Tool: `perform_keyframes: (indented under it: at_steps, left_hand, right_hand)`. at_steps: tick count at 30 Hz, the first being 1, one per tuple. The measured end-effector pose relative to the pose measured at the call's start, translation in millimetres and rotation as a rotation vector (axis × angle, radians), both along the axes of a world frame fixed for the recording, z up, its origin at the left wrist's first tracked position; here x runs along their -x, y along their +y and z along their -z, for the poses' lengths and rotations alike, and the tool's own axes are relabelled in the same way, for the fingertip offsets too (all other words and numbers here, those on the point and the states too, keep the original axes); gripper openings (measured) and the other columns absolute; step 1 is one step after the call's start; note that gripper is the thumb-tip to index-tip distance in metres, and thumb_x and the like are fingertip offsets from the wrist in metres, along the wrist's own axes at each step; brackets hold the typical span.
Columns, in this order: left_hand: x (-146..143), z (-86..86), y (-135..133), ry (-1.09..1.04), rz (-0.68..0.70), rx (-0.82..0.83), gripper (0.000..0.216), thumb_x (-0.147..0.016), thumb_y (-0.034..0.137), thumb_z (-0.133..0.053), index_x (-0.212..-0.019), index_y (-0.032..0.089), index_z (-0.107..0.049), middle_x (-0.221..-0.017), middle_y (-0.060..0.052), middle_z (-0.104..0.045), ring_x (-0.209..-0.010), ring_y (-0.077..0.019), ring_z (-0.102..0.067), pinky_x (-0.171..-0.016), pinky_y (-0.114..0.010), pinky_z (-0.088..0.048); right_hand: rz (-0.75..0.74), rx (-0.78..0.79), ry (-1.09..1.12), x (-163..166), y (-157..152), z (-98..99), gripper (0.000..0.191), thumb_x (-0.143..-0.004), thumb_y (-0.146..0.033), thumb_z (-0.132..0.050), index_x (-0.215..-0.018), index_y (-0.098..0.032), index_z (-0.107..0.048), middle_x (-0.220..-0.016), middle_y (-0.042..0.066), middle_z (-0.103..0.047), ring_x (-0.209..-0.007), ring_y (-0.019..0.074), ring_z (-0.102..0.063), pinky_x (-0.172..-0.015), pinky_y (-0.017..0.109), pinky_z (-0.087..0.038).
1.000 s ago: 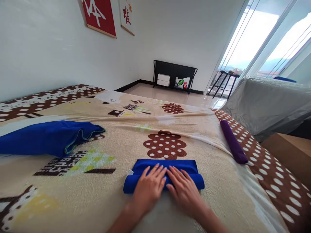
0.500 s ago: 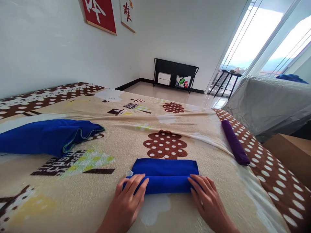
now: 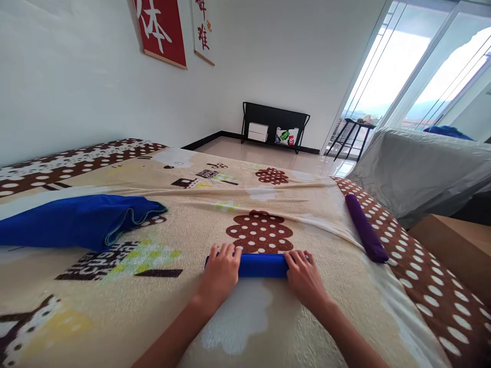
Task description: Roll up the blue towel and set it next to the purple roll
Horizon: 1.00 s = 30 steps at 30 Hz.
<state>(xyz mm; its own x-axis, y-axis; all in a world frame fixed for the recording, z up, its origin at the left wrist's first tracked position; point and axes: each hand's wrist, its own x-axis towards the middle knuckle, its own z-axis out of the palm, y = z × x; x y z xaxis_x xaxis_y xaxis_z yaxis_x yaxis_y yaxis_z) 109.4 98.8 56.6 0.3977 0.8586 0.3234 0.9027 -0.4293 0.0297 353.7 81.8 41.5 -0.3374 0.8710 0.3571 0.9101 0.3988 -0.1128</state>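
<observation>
A blue cloth [image 3: 263, 266], rolled into a narrow cylinder, lies crosswise on the patterned blanket [image 3: 330, 322]. My left hand [image 3: 221, 272] curls over its left end, and my right hand [image 3: 305, 277] curls over the right end. Both sets of fingers rest along the roll's top and far side, partly hiding its ends. A second blue cloth [image 3: 72, 220] lies loose and crumpled to the left, its overlocked edge folded in waves. Over at the right, a purple rolled cloth [image 3: 365, 228] lies near the blanket's polka-dot border.
Beyond the bed, a black rack [image 3: 274, 120] stands against the wall with a white box [image 3: 258, 132] on it. To the right are a covered piece of furniture [image 3: 414, 168], a cardboard box [image 3: 452, 243] and a black stool [image 3: 355, 135] by the glass door.
Both hands have moved forward, rolling the flat far part of the blue cloth up into the cylinder. The view has tilted up slightly.
</observation>
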Motion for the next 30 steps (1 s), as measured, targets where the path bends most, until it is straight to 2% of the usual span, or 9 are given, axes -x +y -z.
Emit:
perform_keyframes:
  at_steps: [2, 5, 7, 10, 14, 19, 23, 27, 30]
  left_hand:
    - [-15, 4.6, 4, 0.015, 0.095, 0.019, 0.041, -0.090, 0.012, -0.042, -0.126, 0.015, -0.061, -0.129, -0.015, -0.065, -0.124, -0.0272, -0.057, -0.108, -0.047, -0.036]
    - [-16, 20.2, 6, 0.023, 0.202, 0.064, 0.053, -0.093, 0.031, -0.051, -0.145, 0.022, -0.045, -0.151, -0.008, -0.050, -0.140, -0.0225, -0.043, -0.115, -0.041, -0.030]
    - [1, 28.4, 9, 0.018, 0.204, 0.084, 0.059, -0.095, 0.042, -0.050, -0.151, 0.027, -0.036, -0.155, -0.006, -0.045, -0.143, -0.0240, -0.039, -0.115, -0.044, -0.029]
    - [38, 33.3, 15, 0.003, 0.162, 0.109, 0.061, -0.096, 0.054, -0.046, -0.151, 0.028, -0.036, -0.153, -0.009, -0.047, -0.140, -0.0266, -0.044, -0.111, -0.047, -0.033]
    - [65, 34.8, 27, -0.031, 0.127, 0.120, 0.069, -0.092, 0.066, -0.044, -0.145, 0.023, -0.045, -0.149, -0.014, -0.050, -0.136, -0.0306, -0.047, -0.113, -0.054, -0.029]
    - [67, 30.2, 45, -0.063, 0.190, 0.123, 0.054, -0.091, 0.061, -0.052, -0.126, 0.021, -0.062, -0.139, -0.015, -0.059, -0.132, -0.0322, -0.050, -0.111, -0.053, -0.028]
    - [73, 20.7, 42, -0.113, 0.210, 0.135, 0.041, -0.092, 0.053, -0.054, -0.118, 0.024, -0.067, -0.118, -0.013, -0.067, -0.115, -0.0312, -0.058, -0.101, -0.051, -0.035]
    - [61, 10.8, 12, -0.218, 0.237, 0.212, 0.044, -0.089, 0.060, -0.056, -0.112, 0.023, -0.068, -0.106, -0.008, -0.071, -0.099, -0.0255, -0.063, -0.092, -0.043, -0.039]
    - [30, 0.2, -21, -0.299, 0.296, 0.286, 0.046, -0.086, 0.062, -0.060, -0.112, 0.025, -0.066, -0.103, -0.002, -0.073, -0.092, -0.0202, -0.065, -0.093, -0.039, -0.039]
  right_hand:
    - [-0.082, 0.012, -0.021, 20, 6, 4.6, 0.052, -0.089, -0.011, -0.045, -0.140, -0.016, -0.051, -0.141, 0.012, -0.057, -0.131, 0.0245, -0.050, -0.112, 0.044, -0.033]
    - [-0.186, 0.043, -0.038, 31, 8, 14.9, 0.062, -0.092, -0.022, -0.049, -0.152, -0.017, -0.034, -0.156, 0.009, -0.040, -0.144, 0.0216, -0.036, -0.118, 0.040, -0.030]
    - [-0.202, 0.061, -0.038, 17, 8, 20.1, 0.065, -0.095, -0.029, -0.050, -0.155, -0.021, -0.028, -0.158, 0.006, -0.035, -0.146, 0.0212, -0.032, -0.119, 0.043, -0.029]
    - [-0.159, 0.073, -0.016, -23, 9, 26.0, 0.065, -0.098, -0.034, -0.048, -0.156, -0.024, -0.023, -0.158, 0.006, -0.036, -0.146, 0.0217, -0.033, -0.119, 0.048, -0.030]
    - [-0.086, 0.088, 0.022, -62, 16, 33.1, 0.061, -0.098, -0.039, -0.049, -0.153, -0.020, -0.031, -0.152, 0.012, -0.045, -0.143, 0.0258, -0.040, -0.115, 0.053, -0.033]
    - [-0.139, 0.145, 0.029, -65, 30, 21.2, 0.047, -0.095, -0.037, -0.057, -0.139, -0.021, -0.051, -0.138, 0.012, -0.060, -0.129, 0.0268, -0.056, -0.110, 0.050, -0.040]
    - [-0.192, 0.193, 0.036, -70, 27, -29.2, 0.037, -0.092, -0.039, -0.063, -0.125, -0.022, -0.062, -0.116, 0.007, -0.072, -0.104, 0.0233, -0.068, -0.095, 0.041, -0.051]
    - [-0.222, 0.209, 0.083, -74, 4, -124.3, 0.041, -0.087, -0.054, -0.066, -0.120, -0.031, -0.062, -0.111, -0.002, -0.072, -0.094, 0.0155, -0.069, -0.084, 0.028, -0.054]
    - [-0.251, 0.057, 0.189, -57, -21, -201.0, 0.040, -0.081, -0.053, -0.072, -0.112, -0.030, -0.062, -0.098, -0.005, -0.072, -0.081, 0.0107, -0.066, -0.074, 0.022, -0.052]
